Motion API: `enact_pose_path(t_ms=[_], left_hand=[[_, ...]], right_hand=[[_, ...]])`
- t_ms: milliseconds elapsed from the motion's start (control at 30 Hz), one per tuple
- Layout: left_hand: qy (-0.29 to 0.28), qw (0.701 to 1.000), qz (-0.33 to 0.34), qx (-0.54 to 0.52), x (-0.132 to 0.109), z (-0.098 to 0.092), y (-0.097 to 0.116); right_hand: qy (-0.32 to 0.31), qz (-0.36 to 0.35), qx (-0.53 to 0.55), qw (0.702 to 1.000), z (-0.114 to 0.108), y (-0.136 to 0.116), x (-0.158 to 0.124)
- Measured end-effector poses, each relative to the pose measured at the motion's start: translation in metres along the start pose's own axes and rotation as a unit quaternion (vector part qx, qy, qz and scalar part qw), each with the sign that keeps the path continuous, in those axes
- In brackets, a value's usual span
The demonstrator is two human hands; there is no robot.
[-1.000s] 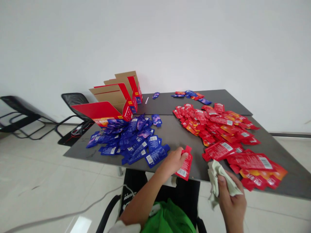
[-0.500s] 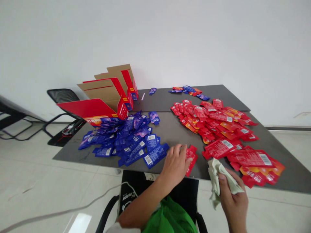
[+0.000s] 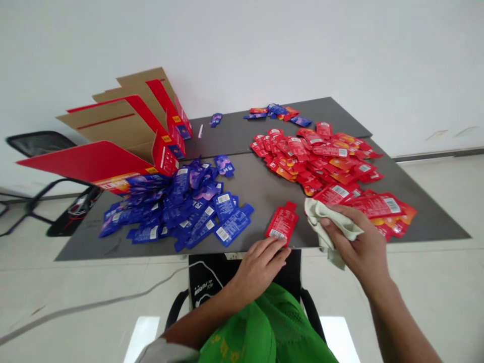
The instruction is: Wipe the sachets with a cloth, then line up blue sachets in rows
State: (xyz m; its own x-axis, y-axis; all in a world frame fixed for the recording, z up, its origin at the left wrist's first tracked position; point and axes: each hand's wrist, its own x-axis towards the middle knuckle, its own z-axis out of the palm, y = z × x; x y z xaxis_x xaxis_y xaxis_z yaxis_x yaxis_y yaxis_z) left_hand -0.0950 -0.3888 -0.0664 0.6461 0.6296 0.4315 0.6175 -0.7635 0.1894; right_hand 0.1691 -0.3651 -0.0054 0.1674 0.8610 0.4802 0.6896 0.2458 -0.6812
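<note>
Cloth (image 3: 328, 226), pale and crumpled, sits bunched in the right hand (image 3: 357, 242), its fingers curled over the top and the thumb side pressing it together, so this grip is closed on the fabric. One corner of the cloth hangs below the table's near edge (image 3: 181, 257). The left hand (image 3: 259, 267) lies flat and loose, with fingers together and extended, holding nothing. Its fingertips (image 3: 282, 246) reach the lower end of a single red sachet (image 3: 282, 224), which lies on the grey tabletop (image 3: 260, 186) just beyond the near edge, apart from the other packets.

To the left, a heap of blue sachets (image 3: 177, 209) fans out from the mouth of the nearest of three open cardboard display boxes (image 3: 113, 146), red outside and kraft brown within; whatever is inside them is hidden. A larger mass of red sachets (image 3: 317, 156) covers the right side of the table, and its nearest packets lie just past the cloth. A small mixed cluster of red and blue sachets (image 3: 274, 113) sits near the far edge. A strip of grey tabletop separates the red sachet from the blue heap, and the right hand overhangs the near edge.
</note>
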Motion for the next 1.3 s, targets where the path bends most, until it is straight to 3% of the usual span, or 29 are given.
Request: enact_pose_path(t_ms=[67,167,300,533,633,700,767,900,967,1167,1300], left_hand=[[0.012,1.000,0.007,0.001,0.000,-0.001,-0.002],[0.020,1.000,0.014,0.001,0.002,-0.001,-0.004],[0.036,0.999,0.022,-0.012,0.002,0.000,-0.008],[0.042,0.998,0.016,-0.032,0.000,0.003,-0.010],[0.031,0.999,0.009,-0.042,-0.001,0.003,-0.010],[0.033,0.998,0.005,-0.046,-0.001,0.002,-0.009],[0.035,0.998,0.002,-0.050,0.000,0.002,-0.009],[0.027,0.998,-0.006,-0.056,0.003,0.000,-0.008],[0.027,0.998,-0.009,-0.063,0.003,0.000,-0.008],[0.020,0.997,-0.016,-0.079,0.003,0.000,-0.010],[0.019,0.996,-0.024,-0.081,0.002,0.001,-0.009]], right_hand=[[-0.059,-0.097,-0.011,0.994,0.010,-0.005,0.007],[-0.179,-0.226,-0.039,0.957,0.031,-0.009,0.007],[-0.270,-0.278,-0.082,0.918,0.055,-0.006,0.005],[-0.265,-0.229,-0.187,0.918,0.070,0.010,0.056],[-0.206,-0.206,-0.211,0.933,0.066,0.006,0.072],[-0.150,-0.204,-0.180,0.950,0.058,-0.002,0.066],[-0.137,-0.222,-0.139,0.955,0.050,-0.013,0.047],[-0.241,-0.275,-0.115,0.923,0.046,-0.023,0.001],[-0.258,-0.269,-0.117,0.920,0.052,-0.017,-0.005],[-0.242,-0.210,-0.200,0.926,0.069,0.014,0.054],[-0.157,-0.192,-0.201,0.948,0.057,0.005,0.070]])
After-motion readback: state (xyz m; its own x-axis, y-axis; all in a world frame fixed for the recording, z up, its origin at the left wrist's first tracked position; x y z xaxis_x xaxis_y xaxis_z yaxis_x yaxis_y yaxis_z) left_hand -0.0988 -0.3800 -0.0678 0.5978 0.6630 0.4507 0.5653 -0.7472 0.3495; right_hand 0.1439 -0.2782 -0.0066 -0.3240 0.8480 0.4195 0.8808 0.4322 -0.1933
